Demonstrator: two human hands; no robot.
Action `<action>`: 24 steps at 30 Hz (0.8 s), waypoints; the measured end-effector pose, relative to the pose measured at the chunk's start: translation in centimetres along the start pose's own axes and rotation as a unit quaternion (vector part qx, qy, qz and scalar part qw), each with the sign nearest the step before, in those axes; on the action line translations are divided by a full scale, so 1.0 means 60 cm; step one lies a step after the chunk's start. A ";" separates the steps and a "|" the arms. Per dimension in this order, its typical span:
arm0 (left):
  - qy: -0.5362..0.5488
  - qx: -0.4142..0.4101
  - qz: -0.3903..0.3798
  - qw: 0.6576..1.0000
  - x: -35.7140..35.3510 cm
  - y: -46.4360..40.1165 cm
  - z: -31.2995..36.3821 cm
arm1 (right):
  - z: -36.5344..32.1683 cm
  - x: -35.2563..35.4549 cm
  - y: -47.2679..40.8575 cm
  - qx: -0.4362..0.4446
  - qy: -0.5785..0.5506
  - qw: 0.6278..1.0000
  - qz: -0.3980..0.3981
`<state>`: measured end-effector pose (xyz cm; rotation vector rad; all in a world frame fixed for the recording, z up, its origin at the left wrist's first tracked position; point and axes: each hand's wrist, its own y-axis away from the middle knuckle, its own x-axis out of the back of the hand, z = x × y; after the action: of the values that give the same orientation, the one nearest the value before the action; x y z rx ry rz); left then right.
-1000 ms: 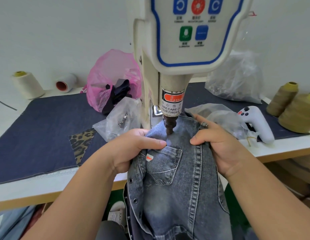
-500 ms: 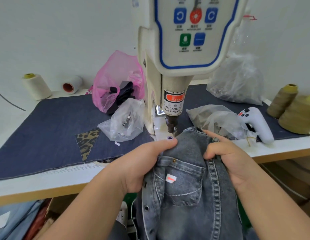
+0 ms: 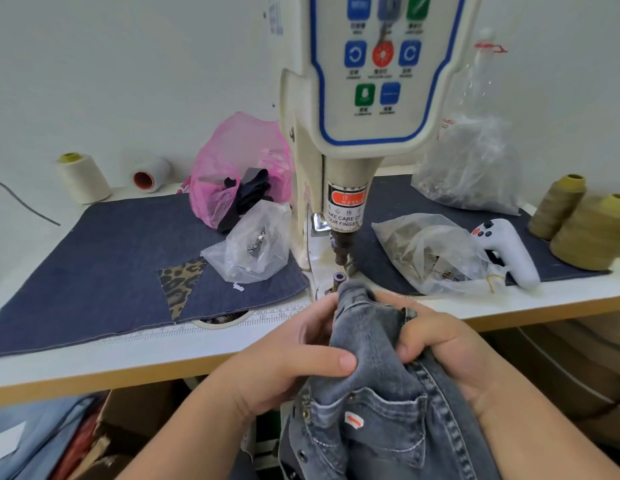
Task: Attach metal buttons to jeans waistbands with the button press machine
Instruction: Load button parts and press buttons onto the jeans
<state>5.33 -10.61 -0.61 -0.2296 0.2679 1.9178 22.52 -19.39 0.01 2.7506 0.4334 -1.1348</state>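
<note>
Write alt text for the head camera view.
Both hands, left hand and right hand, grip a bunched grey denim garment just in front of the button press machine, its punch raised above the die.

Grey denim garment (image 3: 377,403), pink bag (image 3: 232,161), leopard-print patch (image 3: 180,282).

Red-and-white label (image 3: 345,209) on press machine (image 3: 350,174) head column, at 12 o'clock from the hands: "WARNING" in white on red, then "TAKE CARE OF YOUR FINGER" in black. Ruler strip (image 3: 267,315) on table edge at 9 o'clock: "12", "13" legible. Control panel (image 3: 381,64) captions too small to read.
</note>
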 end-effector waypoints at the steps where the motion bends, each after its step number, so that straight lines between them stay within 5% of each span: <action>1: -0.009 0.002 0.011 1.000 0.004 0.003 0.000 | 0.000 0.004 0.000 -0.002 0.018 1.000 0.008; 9: 0.015 0.047 0.158 0.986 0.060 0.014 0.008 | -0.027 0.036 -0.032 0.021 0.232 0.933 0.275; 13: 0.072 0.035 0.205 0.975 0.056 -0.012 0.031 | -0.024 0.036 -0.055 0.030 0.297 0.909 0.291; 17: 0.071 0.070 0.285 0.953 0.061 -0.034 0.034 | -0.018 0.041 -0.043 -0.018 0.327 0.920 0.214; 20: 0.062 0.121 0.289 0.948 0.062 -0.044 0.040 | -0.013 0.048 -0.038 -0.018 0.375 0.901 0.216; 24: 0.066 0.154 0.246 0.955 0.064 -0.054 0.057 | -0.024 0.057 -0.041 0.070 0.301 0.918 0.251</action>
<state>6.91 -5.06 1.29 -0.0852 0.7667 2.3167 24.99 -16.04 -1.43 3.0205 -0.3134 -0.1954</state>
